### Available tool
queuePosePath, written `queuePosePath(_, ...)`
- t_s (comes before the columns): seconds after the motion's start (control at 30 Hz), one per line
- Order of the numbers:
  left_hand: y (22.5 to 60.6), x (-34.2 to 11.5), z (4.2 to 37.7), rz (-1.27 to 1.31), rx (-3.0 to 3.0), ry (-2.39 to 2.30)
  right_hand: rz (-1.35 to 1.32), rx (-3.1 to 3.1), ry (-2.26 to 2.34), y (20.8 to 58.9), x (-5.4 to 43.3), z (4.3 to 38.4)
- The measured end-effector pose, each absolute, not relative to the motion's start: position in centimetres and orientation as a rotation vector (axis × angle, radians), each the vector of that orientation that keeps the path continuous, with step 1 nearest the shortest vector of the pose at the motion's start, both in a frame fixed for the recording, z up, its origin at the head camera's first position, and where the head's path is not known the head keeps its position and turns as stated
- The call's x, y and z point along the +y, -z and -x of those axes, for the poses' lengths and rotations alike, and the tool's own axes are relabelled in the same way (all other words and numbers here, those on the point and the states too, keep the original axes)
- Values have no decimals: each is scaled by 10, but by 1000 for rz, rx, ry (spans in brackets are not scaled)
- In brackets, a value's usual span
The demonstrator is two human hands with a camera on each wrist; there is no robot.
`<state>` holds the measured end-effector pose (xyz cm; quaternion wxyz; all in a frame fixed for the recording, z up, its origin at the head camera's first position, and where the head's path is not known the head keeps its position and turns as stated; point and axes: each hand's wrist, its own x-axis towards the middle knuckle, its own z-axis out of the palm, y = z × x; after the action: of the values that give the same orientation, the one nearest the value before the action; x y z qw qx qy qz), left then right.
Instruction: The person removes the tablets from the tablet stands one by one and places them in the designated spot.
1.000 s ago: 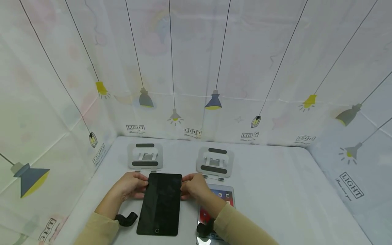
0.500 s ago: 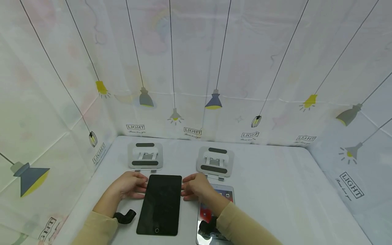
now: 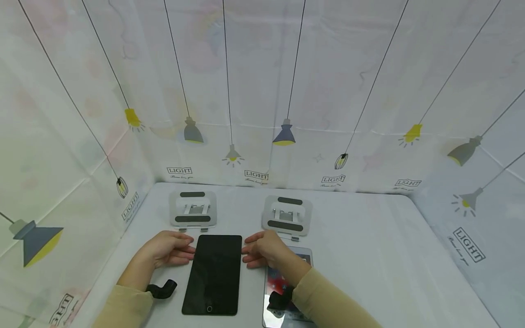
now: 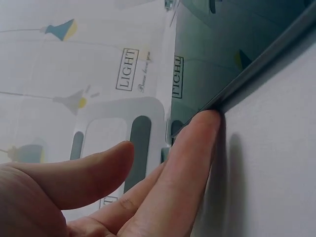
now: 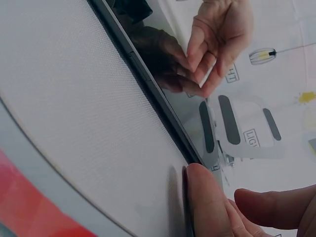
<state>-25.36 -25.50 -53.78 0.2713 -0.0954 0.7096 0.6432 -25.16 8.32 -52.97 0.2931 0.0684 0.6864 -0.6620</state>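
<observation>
A black tablet [image 3: 213, 275] lies screen up on the white table, its round home button towards me. My left hand [image 3: 170, 249] is beside its upper left edge with fingers extended; in the left wrist view one fingertip [image 4: 205, 121] meets the tablet's edge and the thumb stands apart from it. At the upper right edge my right hand [image 3: 264, 250] has its fingers loosely spread. A fingertip [image 5: 200, 173] comes right up to the tablet's corner in the right wrist view. Under my right forearm lies a second, white-framed tablet [image 3: 272, 284] with a colourful screen, partly hidden.
Two flat grey stands with dark pads, a left one [image 3: 193, 218] and a right one [image 3: 285, 226], lie behind the tablets. A black strap end [image 3: 164, 289] sticks out at my left wrist. Cloth walls with printed lamps enclose the table [image 3: 369, 255] at the back and sides.
Both hands held the black tablet's sides a second ago. Their fingers have since loosened, the left hand shifting slightly left. The tablet's far edge has sunk a little in the head view.
</observation>
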Motion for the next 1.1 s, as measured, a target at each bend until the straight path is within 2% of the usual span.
queuePosePath(0.63,527,-270,256,-18,1755,-1785,-88,1668,1856,533,99,256)
queuePosePath(1.1,532,-247,260,-169,1784,-1931,-66,1783,1943,521,130,256)
